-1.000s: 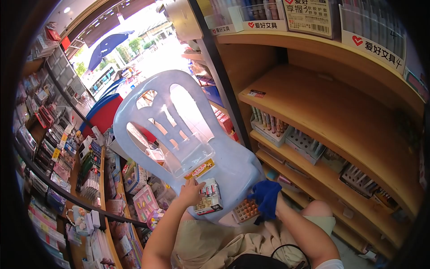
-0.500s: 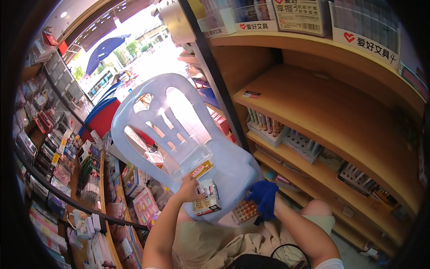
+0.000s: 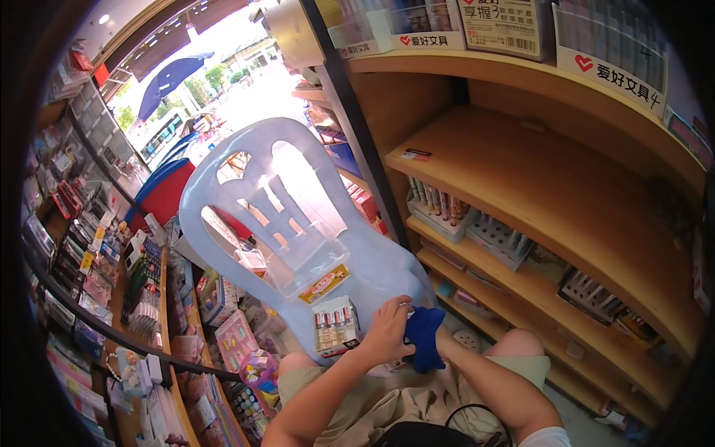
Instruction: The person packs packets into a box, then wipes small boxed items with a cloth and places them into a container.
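Observation:
A blue cloth (image 3: 426,339) is bunched at my right hand (image 3: 445,344) and covers most of its fingers. My left hand (image 3: 387,333) has come up against the cloth, its fingers and thumb curved around something I cannot make out. Just left of that hand, an open box of small wrapped erasers (image 3: 337,328) sits on the light blue plastic chair (image 3: 372,257). Behind the box on the seat stands a clear plastic container (image 3: 309,261) with a yellow and red label (image 3: 325,284) on its front.
Wooden shelves (image 3: 536,179) rise on the right, with pen holders (image 3: 439,208) on a lower level and labelled pen boxes (image 3: 611,67) on top. Packed stationery racks (image 3: 141,298) line the left. A pink packaged set (image 3: 237,335) is beside the chair.
My left hand has left the eraser box and moved right to the blue cloth. The brown-dotted tray that showed under the cloth is now hidden from view.

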`<state>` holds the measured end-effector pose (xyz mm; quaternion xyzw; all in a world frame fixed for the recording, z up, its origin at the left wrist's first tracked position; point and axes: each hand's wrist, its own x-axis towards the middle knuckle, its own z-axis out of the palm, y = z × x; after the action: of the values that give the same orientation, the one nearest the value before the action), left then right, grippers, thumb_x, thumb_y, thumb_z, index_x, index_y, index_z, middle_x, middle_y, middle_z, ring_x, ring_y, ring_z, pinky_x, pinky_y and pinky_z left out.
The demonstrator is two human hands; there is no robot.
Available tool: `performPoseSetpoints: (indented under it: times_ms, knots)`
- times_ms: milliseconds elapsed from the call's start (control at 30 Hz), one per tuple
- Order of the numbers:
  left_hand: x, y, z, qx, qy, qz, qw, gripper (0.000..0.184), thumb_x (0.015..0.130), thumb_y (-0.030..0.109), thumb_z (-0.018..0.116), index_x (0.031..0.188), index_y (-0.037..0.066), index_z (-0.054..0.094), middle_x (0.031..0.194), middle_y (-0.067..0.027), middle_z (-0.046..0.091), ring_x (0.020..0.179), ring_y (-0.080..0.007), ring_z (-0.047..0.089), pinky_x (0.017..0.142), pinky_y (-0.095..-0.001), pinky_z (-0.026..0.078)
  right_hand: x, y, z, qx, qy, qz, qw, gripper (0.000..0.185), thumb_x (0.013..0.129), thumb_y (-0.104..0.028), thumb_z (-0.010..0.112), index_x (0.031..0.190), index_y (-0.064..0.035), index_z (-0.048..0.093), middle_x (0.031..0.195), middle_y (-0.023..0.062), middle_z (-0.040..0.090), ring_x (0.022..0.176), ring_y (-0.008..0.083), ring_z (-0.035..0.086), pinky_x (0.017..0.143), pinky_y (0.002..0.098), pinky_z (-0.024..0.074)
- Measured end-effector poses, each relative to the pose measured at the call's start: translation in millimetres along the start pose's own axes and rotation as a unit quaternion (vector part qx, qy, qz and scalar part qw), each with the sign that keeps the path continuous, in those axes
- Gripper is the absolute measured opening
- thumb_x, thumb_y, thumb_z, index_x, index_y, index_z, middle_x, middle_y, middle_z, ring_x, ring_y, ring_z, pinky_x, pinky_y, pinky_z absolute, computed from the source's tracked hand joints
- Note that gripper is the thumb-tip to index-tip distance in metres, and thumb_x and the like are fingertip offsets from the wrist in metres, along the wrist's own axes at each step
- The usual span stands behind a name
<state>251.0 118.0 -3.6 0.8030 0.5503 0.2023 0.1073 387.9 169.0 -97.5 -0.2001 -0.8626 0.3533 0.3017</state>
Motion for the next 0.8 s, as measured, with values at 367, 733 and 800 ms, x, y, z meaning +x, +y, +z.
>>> performPoseSetpoints:
  times_ms: [367, 733, 800]
  knots:
    - [-12, 4, 8, -0.112, 0.058, -0.031, 0.992, 0.072, 0.058, 0.018, 0.081, 0.118, 0.001, 0.046, 0.117, -0.0190, 0.046, 0.109, -0.0371, 0.044, 0.095, -0.0411, 0.037, -4, -2, -16, 0.073, 0.028, 0.129, 0.989, 0.033, 0.068, -0.014, 0.069, 0.096, -0.0053, 0.055, 0.089, 0.0027, 0.056, 0.079, 0.0124, 0.052, 0.068, 0.0294, 0.0451]
    - [-11, -2, -18, -0.033, 0.098, -0.023, 0.994, 0.065, 0.050, 0.009, 0.078, 0.110, 0.007, 0.052, 0.112, -0.0123, 0.052, 0.105, -0.0342, 0.047, 0.090, -0.0406, 0.040, 16, -31, -31, 0.175, -0.174, 0.193, 0.950, 0.009, 0.077, -0.009, 0.060, 0.085, -0.0041, 0.059, 0.073, 0.0001, 0.053, 0.067, 0.0080, 0.048, 0.055, 0.0278, 0.0427]
    - [-11, -6, -16, -0.018, 0.104, -0.024, 0.994, 0.066, 0.049, 0.007, 0.077, 0.110, 0.007, 0.052, 0.113, -0.0121, 0.051, 0.106, -0.0339, 0.047, 0.091, -0.0410, 0.039, 16, -46, -37, 0.251, -0.145, 0.281, 0.915, 0.010, 0.076, -0.010, 0.061, 0.083, -0.0032, 0.059, 0.072, 0.0014, 0.054, 0.064, 0.0090, 0.048, 0.054, 0.0287, 0.0428]
